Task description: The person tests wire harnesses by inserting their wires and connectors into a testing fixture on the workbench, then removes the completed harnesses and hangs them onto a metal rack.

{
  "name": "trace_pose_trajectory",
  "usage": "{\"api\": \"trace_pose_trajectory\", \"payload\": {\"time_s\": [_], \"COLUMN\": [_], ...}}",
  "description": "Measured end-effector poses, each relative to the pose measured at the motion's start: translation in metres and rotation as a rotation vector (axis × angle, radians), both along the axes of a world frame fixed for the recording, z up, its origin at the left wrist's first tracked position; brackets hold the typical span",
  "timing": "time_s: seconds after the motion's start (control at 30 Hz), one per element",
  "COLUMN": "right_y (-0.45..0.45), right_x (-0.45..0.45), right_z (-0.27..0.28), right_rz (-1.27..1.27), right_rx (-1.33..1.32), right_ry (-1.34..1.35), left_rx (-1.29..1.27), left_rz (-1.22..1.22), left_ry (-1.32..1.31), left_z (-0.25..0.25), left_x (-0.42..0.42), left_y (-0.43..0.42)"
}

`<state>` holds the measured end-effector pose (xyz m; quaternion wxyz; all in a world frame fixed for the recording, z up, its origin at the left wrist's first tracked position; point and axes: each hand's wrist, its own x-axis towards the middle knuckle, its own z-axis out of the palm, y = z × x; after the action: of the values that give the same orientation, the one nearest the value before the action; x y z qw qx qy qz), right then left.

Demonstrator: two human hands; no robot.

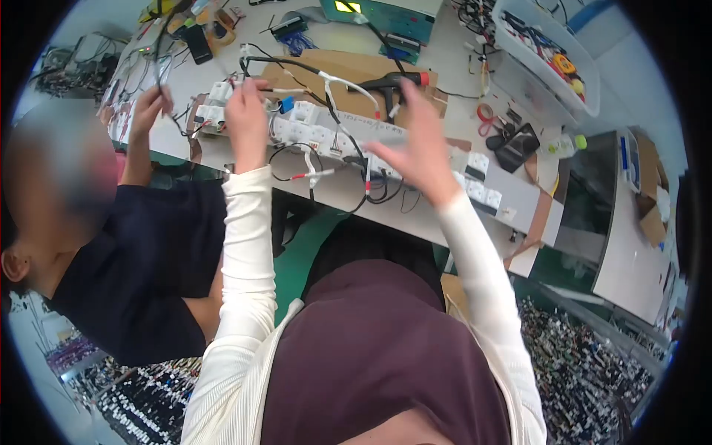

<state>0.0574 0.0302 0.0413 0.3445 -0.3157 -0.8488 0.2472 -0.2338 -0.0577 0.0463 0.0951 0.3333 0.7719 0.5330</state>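
A black wire harness (333, 111) with white-taped branches and red marks lies over a row of white connector blocks (302, 134) along the table's front. My left hand (246, 115) is raised at the left part of this row, its fingers pinched on a thin wire of the harness. My right hand (421, 144) hovers over the right part of the row, thumb and fingers spread, slightly blurred, and holds nothing I can see. Just beyond it a black tool with a red end (390, 87), like a heat gun, lies on a cardboard sheet (356, 70).
At my left a co-worker's hand (150, 111) holds a black cable. A clear bin (512, 55) of parts stands back right, near red-handled scissors (485, 119), a black pouch (517, 148) and a bottle (564, 145). A green device (400, 22) stands at the back.
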Motion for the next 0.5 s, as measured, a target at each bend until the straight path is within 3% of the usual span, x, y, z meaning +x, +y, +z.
{"api": "trace_pose_trajectory", "payload": {"time_s": [0.03, 0.1, 0.13, 0.2, 0.23, 0.27, 0.33, 0.4, 0.47, 0.5], "right_y": [0.008, 0.018, 0.018, 0.017, 0.003, -0.001, -0.031, -0.053, -0.085, -0.102], "right_x": [-0.027, -0.064, -0.070, -0.075, -0.066, -0.059, -0.024, 0.005, 0.018, 0.019], "right_z": [-0.010, -0.011, -0.002, 0.035, 0.058, 0.061, 0.105, 0.082, 0.022, -0.007], "right_rz": [0.027, 0.171, 0.157, 0.171, 0.131, 0.155, 0.174, 0.276, 0.038, -0.062], "right_rx": [-0.011, -0.363, -0.359, -0.397, -0.393, -0.258, -0.468, -0.563, -0.429, -0.188], "right_ry": [-0.112, -0.356, -0.357, -0.216, -0.008, 0.191, 0.005, -0.044, -0.098, -0.110], "left_rx": [0.000, -0.124, -0.117, -0.234, -0.039, 0.027, 0.338, 0.426, 0.304, 0.146], "left_rz": [-0.014, -0.069, -0.082, -0.097, -0.096, -0.081, -0.080, -0.138, -0.068, -0.030], "left_ry": [-0.007, 0.212, 0.211, 0.550, 0.293, 0.248, -0.412, -0.458, -0.336, -0.551], "left_z": [-0.003, -0.017, -0.046, -0.116, -0.101, -0.077, -0.057, -0.039, -0.096, -0.123], "left_x": [0.001, -0.003, -0.011, -0.029, -0.020, -0.010, -0.007, 0.017, 0.035, 0.046], "left_y": [-0.005, -0.009, -0.009, -0.007, -0.012, -0.022, -0.040, -0.072, -0.089, -0.091]}}
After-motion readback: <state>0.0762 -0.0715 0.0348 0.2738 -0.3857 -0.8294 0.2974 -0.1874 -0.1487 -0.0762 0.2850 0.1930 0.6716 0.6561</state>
